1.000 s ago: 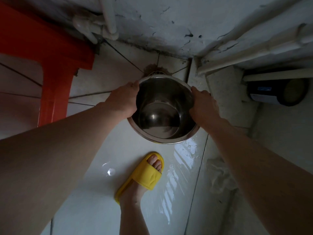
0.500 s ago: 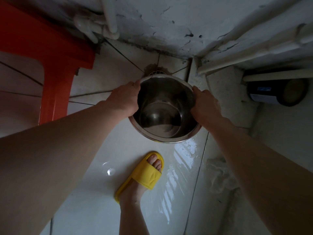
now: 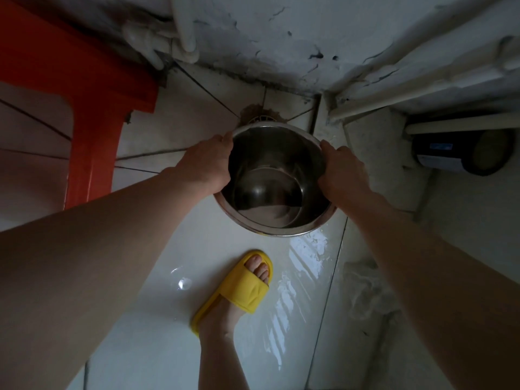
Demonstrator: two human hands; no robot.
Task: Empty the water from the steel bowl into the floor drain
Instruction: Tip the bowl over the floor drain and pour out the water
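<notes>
A round steel bowl point(image 3: 274, 181) hangs above the white tiled floor, held by its rim on both sides. My left hand point(image 3: 206, 166) grips the left rim and my right hand point(image 3: 342, 171) grips the right rim. Its opening faces me and tilts slightly away, toward the corner. The inside looks dark and shiny; whether water lies in it I cannot tell. Just past the bowl's far rim, the white grille of the floor drain point(image 3: 263, 119) peeks out, ringed by brown stain; most of it is hidden behind the bowl.
A red plastic stool point(image 3: 84, 114) stands at the left. My foot in a yellow slipper point(image 3: 239, 288) rests below the bowl. The floor tile point(image 3: 304, 266) shines wet on the right. White pipes point(image 3: 183, 26) run along the cracked wall, and a dark can point(image 3: 461, 154) lies at the right.
The bowl and both hands have stayed almost in place, shifting only slightly; the bowl's tilt looks nearly the same.
</notes>
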